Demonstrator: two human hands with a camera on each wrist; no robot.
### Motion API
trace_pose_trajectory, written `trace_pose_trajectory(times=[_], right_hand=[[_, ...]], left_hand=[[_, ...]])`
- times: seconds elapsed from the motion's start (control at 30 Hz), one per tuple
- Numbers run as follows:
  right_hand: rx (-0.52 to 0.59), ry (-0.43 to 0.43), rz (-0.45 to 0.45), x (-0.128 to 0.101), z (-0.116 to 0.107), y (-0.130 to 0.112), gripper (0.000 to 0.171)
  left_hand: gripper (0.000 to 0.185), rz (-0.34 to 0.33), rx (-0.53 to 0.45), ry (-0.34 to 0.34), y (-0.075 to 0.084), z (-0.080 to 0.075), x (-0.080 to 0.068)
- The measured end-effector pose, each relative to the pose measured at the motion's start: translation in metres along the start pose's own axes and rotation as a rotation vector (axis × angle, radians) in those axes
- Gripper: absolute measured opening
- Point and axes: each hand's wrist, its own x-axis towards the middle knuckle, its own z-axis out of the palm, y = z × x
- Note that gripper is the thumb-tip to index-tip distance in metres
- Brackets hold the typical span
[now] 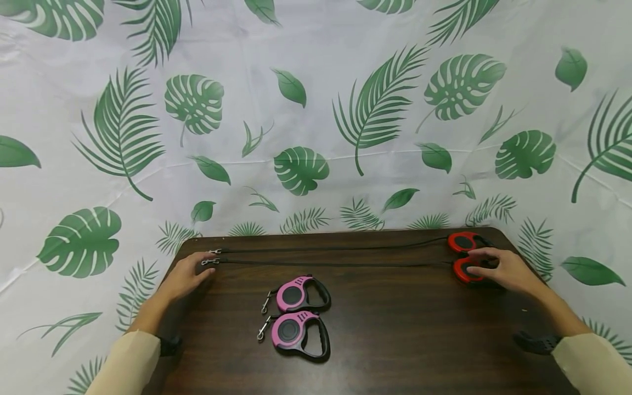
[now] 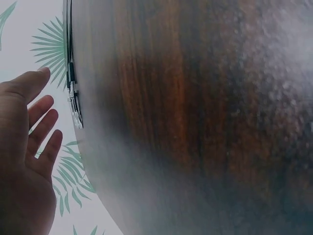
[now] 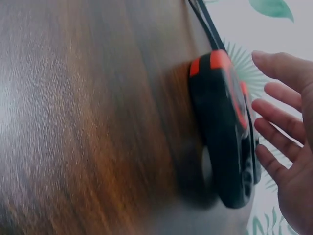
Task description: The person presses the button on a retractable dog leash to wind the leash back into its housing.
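Two red and black retractable leashes lie at the table's far right corner, the farther one and the nearer one. Their black cords run leftward across the table to metal clips. My left hand lies flat by the clips with straight fingers, holding nothing. In the left wrist view the left hand is spread beside a clip. My right hand hovers over the nearer red leash. The right hand's fingers are straight and just off it.
Two pink and black retractable leashes lie side by side mid-table, cords wound in. The dark wooden table ends just behind the red leashes. A white cloth with green leaf prints hangs behind and around.
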Motion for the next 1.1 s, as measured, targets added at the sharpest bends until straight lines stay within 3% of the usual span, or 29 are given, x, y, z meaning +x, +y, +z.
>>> trace_pose_trajectory(times=[0.6, 0.87, 1.1], right_hand=[[-0.086, 0.005, 0.136, -0.003, -0.001, 0.020, 0.068], [-0.070, 0.010, 0.144, -0.006, 0.004, 0.023, 0.070], [-0.059, -0.007, 0.198, -0.007, 0.006, 0.026, 0.075]], left_hand=[[0.043, -0.079, -0.007, -0.057, -0.007, 0.007, 0.004], [0.041, -0.072, 0.009, -0.085, -0.007, 0.010, 0.007], [0.036, -0.033, 0.009, -0.056, -0.013, 0.014, 0.010]])
